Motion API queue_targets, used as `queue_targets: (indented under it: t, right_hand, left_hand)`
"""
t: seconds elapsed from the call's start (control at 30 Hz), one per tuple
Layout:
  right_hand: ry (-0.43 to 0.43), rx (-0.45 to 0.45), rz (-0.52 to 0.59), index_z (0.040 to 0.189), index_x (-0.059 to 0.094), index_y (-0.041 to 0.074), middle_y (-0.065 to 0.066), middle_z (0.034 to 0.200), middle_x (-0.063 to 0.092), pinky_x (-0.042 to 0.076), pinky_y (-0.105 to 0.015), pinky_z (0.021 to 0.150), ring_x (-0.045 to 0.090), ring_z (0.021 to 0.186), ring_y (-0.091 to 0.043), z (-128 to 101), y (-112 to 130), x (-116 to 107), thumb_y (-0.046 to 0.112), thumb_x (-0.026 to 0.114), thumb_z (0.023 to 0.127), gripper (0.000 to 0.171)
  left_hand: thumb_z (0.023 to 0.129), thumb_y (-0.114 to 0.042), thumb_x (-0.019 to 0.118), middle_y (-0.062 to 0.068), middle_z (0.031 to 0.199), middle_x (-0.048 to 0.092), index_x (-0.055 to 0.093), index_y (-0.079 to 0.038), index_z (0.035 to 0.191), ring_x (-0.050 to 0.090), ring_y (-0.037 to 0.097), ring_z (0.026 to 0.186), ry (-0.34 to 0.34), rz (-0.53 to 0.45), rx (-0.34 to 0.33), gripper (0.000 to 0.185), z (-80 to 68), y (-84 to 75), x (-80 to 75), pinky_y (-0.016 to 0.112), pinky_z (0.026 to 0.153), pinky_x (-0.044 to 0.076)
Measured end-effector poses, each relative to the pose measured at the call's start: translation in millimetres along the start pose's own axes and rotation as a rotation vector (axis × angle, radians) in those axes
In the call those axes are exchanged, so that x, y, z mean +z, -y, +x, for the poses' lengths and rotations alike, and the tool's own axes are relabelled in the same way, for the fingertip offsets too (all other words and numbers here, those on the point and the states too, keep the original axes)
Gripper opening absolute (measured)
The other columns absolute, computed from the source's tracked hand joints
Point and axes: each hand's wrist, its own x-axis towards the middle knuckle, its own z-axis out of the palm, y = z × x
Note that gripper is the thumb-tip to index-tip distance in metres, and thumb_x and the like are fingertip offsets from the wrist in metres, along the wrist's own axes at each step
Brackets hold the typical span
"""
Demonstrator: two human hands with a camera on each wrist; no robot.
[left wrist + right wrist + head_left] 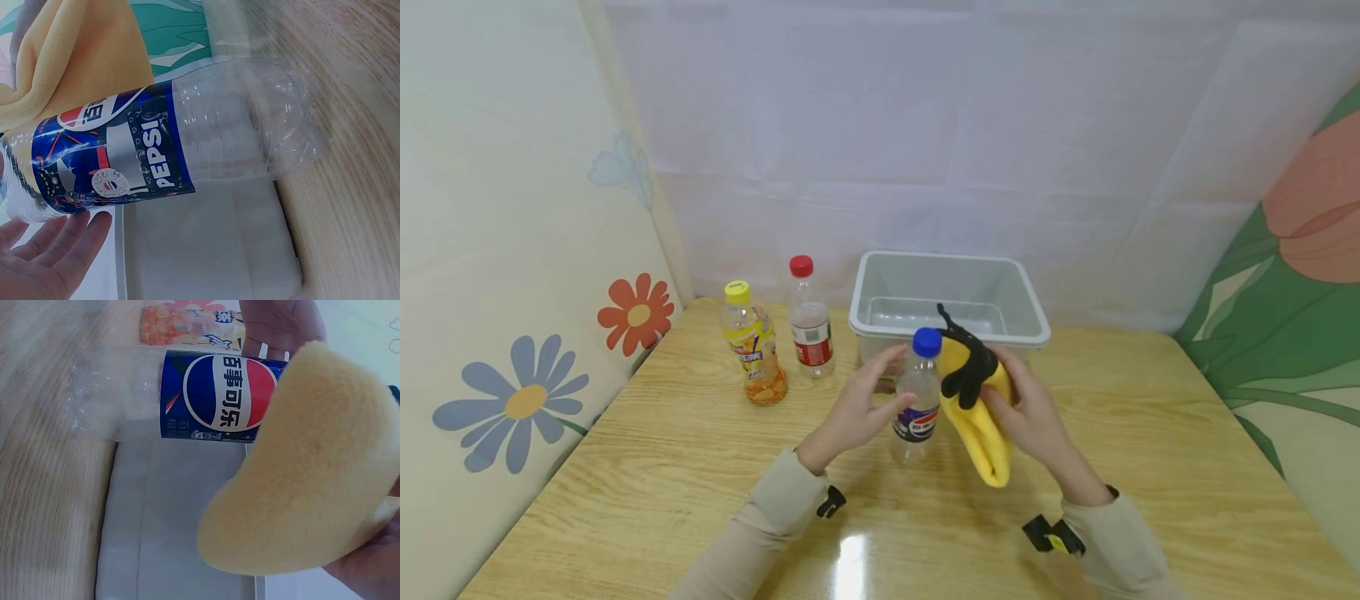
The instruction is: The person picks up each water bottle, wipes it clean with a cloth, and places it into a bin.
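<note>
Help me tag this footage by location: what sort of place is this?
Probably a staged recording corner: a wood-grain table against a plain pale backdrop, with flower-patterned coverings on either side.

A table (647, 500) with pale wood grain and a glossy top fills the lower half of the head view, a bright patch of light gleaming on it at the bottom centre. Left of the middle of the frame, a yellow-capped bottle (754, 354) with orange contents stands upright near a red-capped bottle (811, 333), while a grey bin (955, 279) sits at the table's far side, just right of centre. At mid-frame, the blue-capped Pepsi bottle (919, 387) is upright in front of the bin, though whether its base touches the wood is unclear.
</note>
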Motion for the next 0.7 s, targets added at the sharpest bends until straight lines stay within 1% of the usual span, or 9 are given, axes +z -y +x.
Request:
queue_targets:
  t: [0.07, 0.23, 0.33, 0.47, 0.57, 0.7]
  right_hand:
    - [-0.012, -0.011, -0.015, 0.126, 0.047, -0.003, -0.022, 0.109, 0.059, 0.050, -0.021, 0.063, 0.056, 0.077, -0.015, 1, 1, 0, -0.015, 0.059, 0.076, 0.053]
    - [-0.026, -0.052, -0.039, 0.123, 0.050, -0.004, -0.021, 0.105, 0.061, 0.050, -0.024, 0.060, 0.054, 0.074, -0.012, 5, 2, 2, -0.015, 0.060, 0.076, 0.049]
    - [-0.010, -0.058, -0.048, 0.122, 0.052, -0.004, -0.020, 0.104, 0.062, 0.050, -0.024, 0.060, 0.055, 0.073, -0.012, 7, 1, 3, -0.014, 0.060, 0.077, 0.047]
    - [0.016, -0.052, -0.069, 0.122, 0.052, -0.004, -0.020, 0.104, 0.062, 0.051, -0.026, 0.062, 0.056, 0.074, -0.015, 8, 0, 5, -0.013, 0.060, 0.077, 0.047]
    - [0.036, -0.047, -0.082, 0.123, 0.051, -0.004, -0.019, 0.103, 0.063, 0.051, -0.027, 0.062, 0.057, 0.073, -0.017, 10, 0, 5, -0.013, 0.060, 0.077, 0.047]
    - [0.071, -0.046, -0.102, 0.122, 0.052, -0.002, -0.018, 0.101, 0.063, 0.053, -0.029, 0.062, 0.058, 0.073, -0.019, 12, 1, 5, -0.011, 0.060, 0.078, 0.045]
  left_hand:
    - [0.083, 0.003, 0.062, 0.028, 0.128, 0.043, 0.034, 0.014, 0.129, 0.052, 0.036, 0.107, 0.004, -0.002, 0.006, 0.055, 0.1, 0.0, 0.0, 0.031, 0.081, 0.052]
    - [0.084, 0.004, 0.060, 0.029, 0.129, 0.042, 0.034, 0.013, 0.130, 0.052, 0.037, 0.107, 0.019, -0.006, 0.011, 0.054, 0.4, 0.7, 0.0, 0.036, 0.082, 0.052]
    - [0.084, 0.004, 0.059, 0.029, 0.129, 0.041, 0.033, 0.014, 0.130, 0.051, 0.037, 0.107, 0.026, 0.001, 0.018, 0.054, 0.3, 2.3, 0.1, 0.037, 0.082, 0.052]
    - [0.085, 0.003, 0.059, 0.028, 0.133, 0.039, 0.031, 0.012, 0.133, 0.050, 0.037, 0.110, 0.034, 0.009, 0.030, 0.056, -0.1, 21.4, 5.5, 0.037, 0.082, 0.052]
    - [0.086, 0.000, 0.059, 0.025, 0.135, 0.037, 0.029, 0.008, 0.136, 0.049, 0.036, 0.112, 0.038, 0.009, 0.029, 0.059, -0.6, 36.6, 9.5, 0.037, 0.083, 0.052]
    - [0.088, -0.005, 0.058, 0.022, 0.136, 0.038, 0.029, 0.003, 0.139, 0.050, 0.033, 0.112, 0.039, 0.009, 0.033, 0.059, -1.5, 39.1, 9.2, 0.035, 0.084, 0.052]
